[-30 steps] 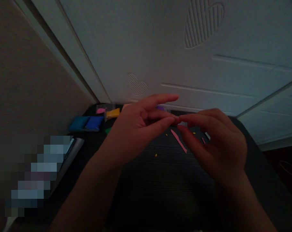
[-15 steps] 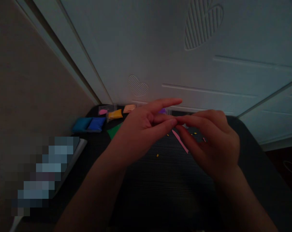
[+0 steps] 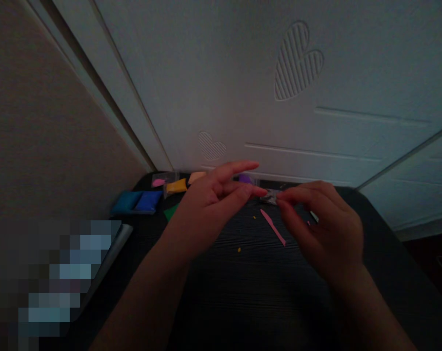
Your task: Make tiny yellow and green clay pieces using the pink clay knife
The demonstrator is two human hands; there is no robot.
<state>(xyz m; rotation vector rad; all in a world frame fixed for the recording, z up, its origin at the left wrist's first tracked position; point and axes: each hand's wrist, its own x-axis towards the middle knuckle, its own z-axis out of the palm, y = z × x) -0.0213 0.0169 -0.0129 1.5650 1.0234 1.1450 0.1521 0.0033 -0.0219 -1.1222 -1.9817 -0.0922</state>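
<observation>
My left hand (image 3: pixel 210 209) is raised over the dark table, its index and middle fingers stretched out and the thumb lying along the middle finger. I see nothing held in it. To its right, my right hand (image 3: pixel 325 224) has thumb and forefinger pinched together; whatever is between them, if anything, is too small to make out. The fingertips of the two hands are a little apart. A silvery packet (image 3: pixel 269 196) shows behind that gap. Below it lies a pink plastic knife (image 3: pixel 272 227), close to my right hand. Small yellow bits (image 3: pixel 239 249) are scattered on the table.
Teal (image 3: pixel 125 202) and blue clay packets (image 3: pixel 148 201) lie at the back left. Orange (image 3: pixel 176 186), peach (image 3: pixel 196 178) and purple packets (image 3: pixel 246 179) line the back edge by a white panel (image 3: pixel 243 97). A blurred-out device (image 3: pixel 124 234) stands left. Something green (image 3: pixel 170 212) is partly hidden.
My fingertips, touching before, have come apart: the left hand moved slightly left, the right hand slightly right. The whole view has shifted, so the table sits lower in it.
</observation>
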